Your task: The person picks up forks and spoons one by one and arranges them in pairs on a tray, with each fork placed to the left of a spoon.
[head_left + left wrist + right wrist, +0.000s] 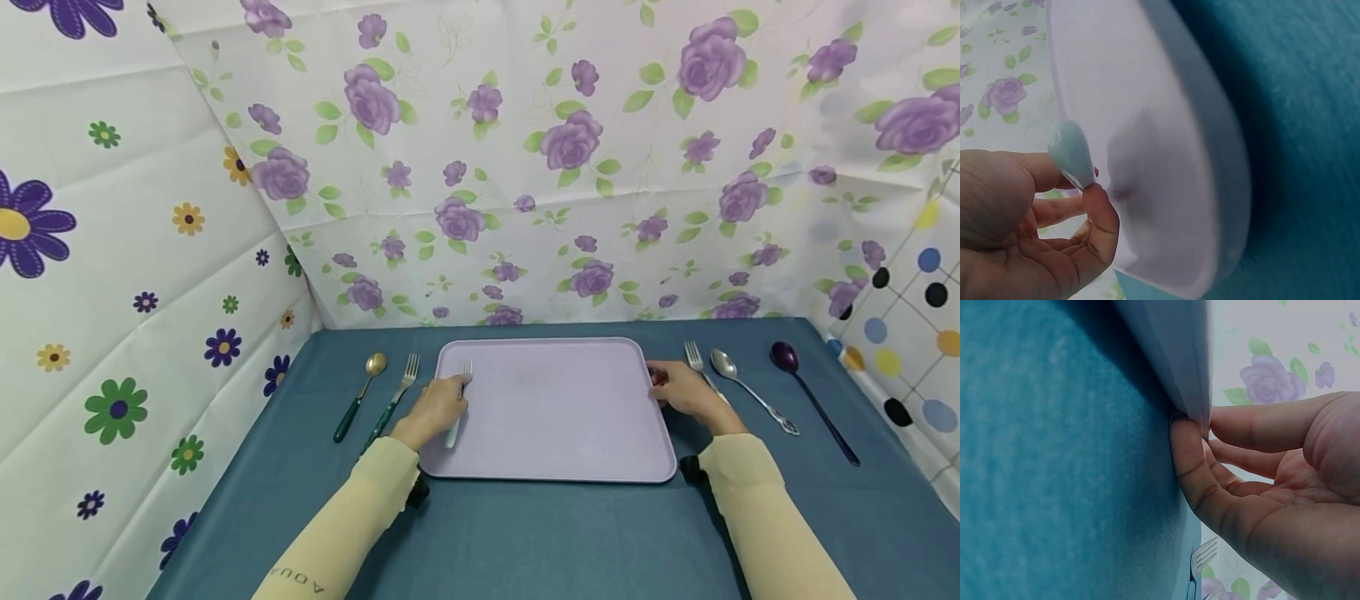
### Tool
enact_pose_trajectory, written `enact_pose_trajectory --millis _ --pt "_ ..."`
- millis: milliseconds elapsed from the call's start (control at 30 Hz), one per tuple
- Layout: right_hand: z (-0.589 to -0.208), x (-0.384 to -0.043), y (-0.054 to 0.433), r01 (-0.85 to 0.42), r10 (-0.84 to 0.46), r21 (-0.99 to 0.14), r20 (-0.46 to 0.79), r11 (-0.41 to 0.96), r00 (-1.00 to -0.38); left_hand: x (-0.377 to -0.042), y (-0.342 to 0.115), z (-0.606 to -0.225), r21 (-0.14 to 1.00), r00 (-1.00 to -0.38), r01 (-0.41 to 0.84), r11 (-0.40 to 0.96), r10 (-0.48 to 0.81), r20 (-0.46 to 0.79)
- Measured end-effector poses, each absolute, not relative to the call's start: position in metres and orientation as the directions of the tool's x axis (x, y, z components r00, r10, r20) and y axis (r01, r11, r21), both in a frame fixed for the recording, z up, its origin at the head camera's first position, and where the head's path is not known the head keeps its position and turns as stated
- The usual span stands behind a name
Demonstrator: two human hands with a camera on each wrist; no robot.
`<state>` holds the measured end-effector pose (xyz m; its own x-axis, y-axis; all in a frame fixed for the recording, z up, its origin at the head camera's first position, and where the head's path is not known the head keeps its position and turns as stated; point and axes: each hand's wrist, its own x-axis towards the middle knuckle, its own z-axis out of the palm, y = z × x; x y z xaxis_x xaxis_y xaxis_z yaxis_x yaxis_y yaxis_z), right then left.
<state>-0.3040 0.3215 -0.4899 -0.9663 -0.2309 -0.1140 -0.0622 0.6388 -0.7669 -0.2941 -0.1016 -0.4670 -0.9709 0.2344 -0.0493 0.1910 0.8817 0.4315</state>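
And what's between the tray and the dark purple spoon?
The right hand pinching the tray, a silver fork and a silver spoon, in the head view.

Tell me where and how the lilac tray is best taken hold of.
The tray is probably best pinched near the middle of its right rim, coming from the right: that side is straight and raised, a narrow lip to pinch. The right hand pinches there; the left side is busier, with a fork in the left hand.
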Motion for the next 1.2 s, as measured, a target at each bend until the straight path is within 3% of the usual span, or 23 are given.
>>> enact_pose_trajectory --millis 1200 --pt "-0.4892 -0.3040 0.3214 -0.050 -0.230 -0.777 -0.123 0.628 -0.966 -0.2919 -0.1008 -0.4649 0.428 -0.970 0.123 0.895 0.200 -0.141"
